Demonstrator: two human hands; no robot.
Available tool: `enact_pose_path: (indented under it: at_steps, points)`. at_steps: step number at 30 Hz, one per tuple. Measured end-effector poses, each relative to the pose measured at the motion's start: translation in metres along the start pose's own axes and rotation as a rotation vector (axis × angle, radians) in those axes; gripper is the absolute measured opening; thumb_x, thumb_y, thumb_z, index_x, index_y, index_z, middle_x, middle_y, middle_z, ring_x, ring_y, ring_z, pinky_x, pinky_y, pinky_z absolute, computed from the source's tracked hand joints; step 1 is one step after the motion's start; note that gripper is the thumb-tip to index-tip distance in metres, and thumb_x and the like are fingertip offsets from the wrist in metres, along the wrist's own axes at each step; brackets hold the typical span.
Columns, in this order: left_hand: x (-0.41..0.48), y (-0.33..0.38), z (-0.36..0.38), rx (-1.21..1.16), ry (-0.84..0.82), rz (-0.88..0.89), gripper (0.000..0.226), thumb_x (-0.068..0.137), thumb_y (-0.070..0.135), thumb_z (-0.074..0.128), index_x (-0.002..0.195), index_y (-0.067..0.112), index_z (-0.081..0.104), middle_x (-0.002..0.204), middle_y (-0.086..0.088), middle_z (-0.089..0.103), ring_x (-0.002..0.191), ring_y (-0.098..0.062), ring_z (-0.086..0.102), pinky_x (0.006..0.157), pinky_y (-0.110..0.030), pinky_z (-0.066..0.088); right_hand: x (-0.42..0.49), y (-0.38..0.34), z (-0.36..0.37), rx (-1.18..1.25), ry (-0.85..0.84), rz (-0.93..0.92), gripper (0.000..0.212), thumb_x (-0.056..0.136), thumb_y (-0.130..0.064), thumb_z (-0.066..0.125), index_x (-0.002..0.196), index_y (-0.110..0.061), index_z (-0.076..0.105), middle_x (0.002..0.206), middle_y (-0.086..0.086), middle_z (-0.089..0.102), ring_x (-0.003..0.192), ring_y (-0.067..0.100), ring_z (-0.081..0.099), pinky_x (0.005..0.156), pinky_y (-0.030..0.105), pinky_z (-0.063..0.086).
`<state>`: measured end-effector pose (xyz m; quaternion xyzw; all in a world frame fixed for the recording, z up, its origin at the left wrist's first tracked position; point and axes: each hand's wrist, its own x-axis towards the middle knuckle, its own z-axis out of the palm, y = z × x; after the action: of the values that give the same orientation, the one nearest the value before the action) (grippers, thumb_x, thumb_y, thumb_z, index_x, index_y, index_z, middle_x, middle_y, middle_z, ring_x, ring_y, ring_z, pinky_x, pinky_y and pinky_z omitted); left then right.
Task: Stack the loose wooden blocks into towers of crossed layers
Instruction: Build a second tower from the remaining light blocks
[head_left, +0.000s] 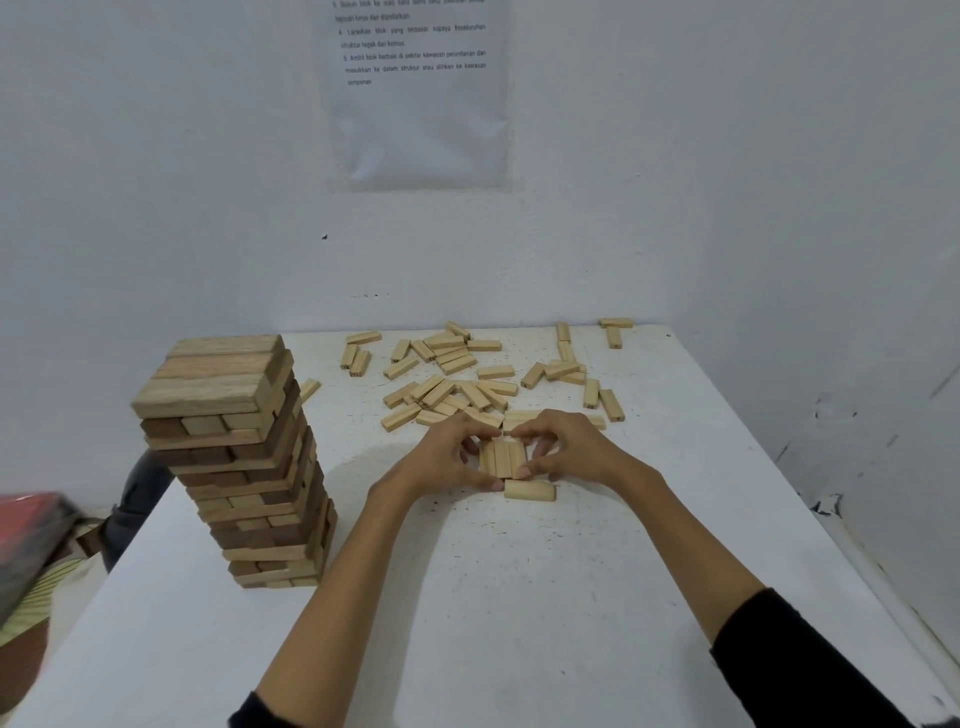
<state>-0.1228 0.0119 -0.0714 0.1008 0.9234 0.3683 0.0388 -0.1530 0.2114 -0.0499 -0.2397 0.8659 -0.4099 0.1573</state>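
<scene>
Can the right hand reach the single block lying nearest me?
Probably yes. The single block lies uncovered on the table right beside the right hand, with nothing between them; the hand would first need to let go of the three-block row.

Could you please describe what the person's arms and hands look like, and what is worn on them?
Both arms wear black sleeves that leave the forearms bare. The left sleeve shows only at the bottom edge of the picture, while more of the right sleeve is in view. The left hand and right hand are bare, with no gloves, rings, watch or bracelet visible.
</scene>
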Motion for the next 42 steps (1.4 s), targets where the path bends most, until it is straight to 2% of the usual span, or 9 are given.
enact_pose_path:
  at_steps: [4, 7, 13, 20, 23, 27, 34, 39, 42]
  points:
    - [0.000, 0.000, 0.003, 0.007, 0.002, 0.010, 0.069, 0.061, 0.033, 0.086, 0.123, 0.026, 0.057, 0.112, 0.002, 0.050, 0.090, -0.001, 0.048, 0.067, -0.006, 0.038, -0.004, 0.002, -0.002, -0.002, 0.024, -0.029, 0.066, 0.063, -0.015, 0.086, 0.124, -0.019, 0.058, 0.113, -0.002, 0.054, 0.086, 0.005, 0.060, 0.079, 0.019, 0.050]
    - [0.002, 0.001, 0.004, 0.011, -0.011, 0.001, 0.072, 0.060, 0.035, 0.086, 0.125, 0.027, 0.055, 0.112, 0.003, 0.048, 0.090, -0.001, 0.047, 0.067, -0.007, 0.036, -0.006, 0.003, 0.000, -0.011, 0.006, -0.045, 0.066, 0.062, -0.017, 0.087, 0.120, -0.030, 0.058, 0.115, -0.001, 0.053, 0.090, 0.007, 0.058, 0.083, 0.025, 0.051]
    - [0.002, 0.004, 0.001, 0.019, -0.041, -0.004, 0.070, 0.061, 0.037, 0.085, 0.124, 0.032, 0.055, 0.111, 0.004, 0.047, 0.093, -0.005, 0.049, 0.069, -0.009, 0.037, -0.007, 0.006, -0.005, 0.095, -0.054, 0.002, 0.062, 0.067, -0.012, 0.083, 0.121, -0.027, 0.056, 0.117, 0.000, 0.054, 0.086, 0.007, 0.059, 0.071, 0.019, 0.052]
    - [0.002, 0.011, 0.012, 0.006, 0.035, 0.034, 0.057, 0.066, 0.036, 0.082, 0.119, 0.028, 0.061, 0.110, 0.002, 0.045, 0.100, -0.008, 0.042, 0.074, -0.006, 0.030, -0.011, 0.014, -0.004, 0.091, -0.034, 0.105, 0.050, 0.064, -0.008, 0.084, 0.105, -0.020, 0.057, 0.092, 0.001, 0.050, 0.069, 0.008, 0.051, 0.054, 0.014, 0.046]
    - [0.002, 0.012, 0.009, -0.018, 0.014, 0.012, 0.063, 0.067, 0.033, 0.082, 0.124, 0.026, 0.057, 0.114, 0.002, 0.046, 0.097, -0.007, 0.045, 0.071, -0.005, 0.035, -0.010, 0.010, -0.006, 0.094, -0.062, 0.107, 0.047, 0.068, -0.008, 0.082, 0.107, -0.021, 0.060, 0.096, 0.000, 0.052, 0.071, 0.008, 0.053, 0.059, 0.020, 0.051]
    - [-0.002, 0.006, -0.002, -0.037, -0.090, -0.005, 0.090, 0.062, 0.025, 0.086, 0.139, 0.025, 0.040, 0.124, 0.008, 0.051, 0.106, -0.008, 0.050, 0.081, -0.011, 0.040, -0.004, 0.008, -0.001, -0.043, -0.027, 0.069, 0.074, 0.064, -0.018, 0.086, 0.130, -0.022, 0.052, 0.107, -0.003, 0.052, 0.081, 0.007, 0.053, 0.067, 0.016, 0.045]
    - [-0.001, 0.002, -0.003, -0.066, -0.067, -0.015, 0.077, 0.064, 0.015, 0.084, 0.133, 0.022, 0.050, 0.118, 0.009, 0.058, 0.105, -0.009, 0.053, 0.080, -0.008, 0.041, 0.004, 0.004, 0.005, -0.064, -0.014, 0.097, 0.071, 0.059, -0.016, 0.088, 0.123, -0.011, 0.059, 0.088, -0.004, 0.052, 0.073, 0.007, 0.050, 0.062, 0.015, 0.044]
    - [-0.002, -0.001, -0.003, -0.125, -0.037, -0.017, 0.066, 0.061, 0.019, 0.086, 0.121, 0.028, 0.059, 0.113, 0.008, 0.061, 0.101, -0.012, 0.056, 0.080, -0.014, 0.045, 0.003, 0.002, 0.007, -0.142, 0.014, 0.033, 0.067, 0.058, -0.028, 0.089, 0.119, -0.017, 0.062, 0.089, -0.016, 0.043, 0.076, -0.002, 0.046, 0.062, 0.011, 0.035]
    - [-0.001, -0.001, -0.001, -0.137, -0.015, -0.012, 0.063, 0.060, 0.020, 0.087, 0.115, 0.035, 0.061, 0.112, 0.005, 0.062, 0.099, -0.012, 0.057, 0.079, -0.015, 0.046, 0.002, -0.002, 0.007, -0.156, -0.008, -0.007, 0.064, 0.061, -0.028, 0.087, 0.119, -0.019, 0.062, 0.095, -0.010, 0.044, 0.078, -0.002, 0.045, 0.063, 0.010, 0.034]
